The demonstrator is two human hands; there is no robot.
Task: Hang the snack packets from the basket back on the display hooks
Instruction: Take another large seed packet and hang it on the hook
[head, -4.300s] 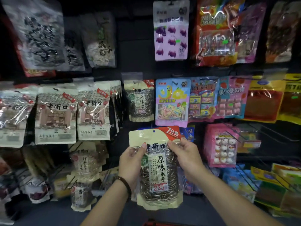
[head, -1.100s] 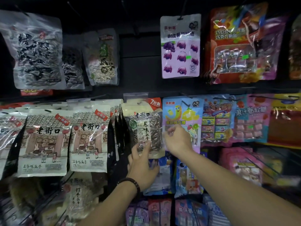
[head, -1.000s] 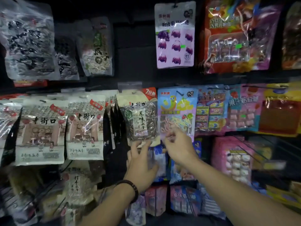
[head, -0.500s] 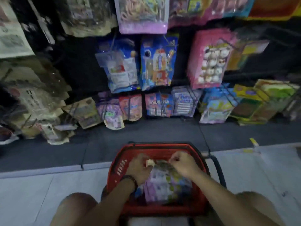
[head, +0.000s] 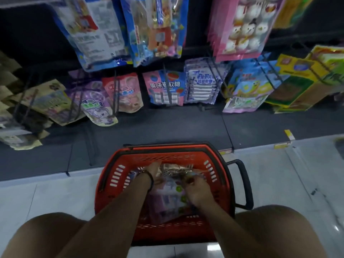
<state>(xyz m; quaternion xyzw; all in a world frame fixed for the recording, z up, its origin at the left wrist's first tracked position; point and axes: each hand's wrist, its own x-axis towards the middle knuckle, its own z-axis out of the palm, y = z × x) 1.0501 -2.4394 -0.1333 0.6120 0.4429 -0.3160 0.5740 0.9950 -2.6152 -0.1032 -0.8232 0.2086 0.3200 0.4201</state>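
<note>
Both hands are down in the red basket (head: 111, 175), and the picture is too blurred there to say whether either grip has closed on anything. My left hand (head: 154, 169) lies flat across the far end of the pile, fingers stretched forward; my right hand (head: 197, 189) curls over the middle with its fingertips buried among the wrappers.

What I feel for is the crinkled silver-brown packet (head: 176, 170) lying on top between my hands. I judge it light, soft-sided and slippery, the film apt to slide, so the stiff sealed header with the hang hole is the place to pinch.

Beneath it the basket holds more snack packets (head: 167, 198), mauve and pale with green spots, heaped loosely. Beyond the basket, on the floor before me, the display hooks (head: 168, 88) carry rows of hanging bags.
</note>
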